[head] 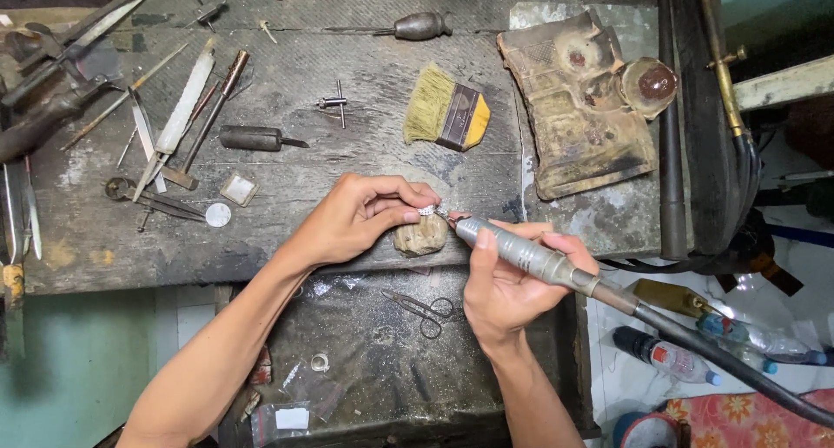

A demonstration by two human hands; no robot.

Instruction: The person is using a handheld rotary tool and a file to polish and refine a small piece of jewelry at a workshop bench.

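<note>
Left hand (360,218) pinches a small silver ring (426,211) just above the worn wooden peg (420,236) at the tabletop (287,144) edge; right hand (508,287) grips a rotary handpiece (521,252), its tip touching the ring.

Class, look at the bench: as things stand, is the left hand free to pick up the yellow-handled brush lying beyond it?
Probably not right away. The left hand is pinching a small ring against the bench peg, so it is occupied. The bench between it and the brush looks bare, though.
</note>
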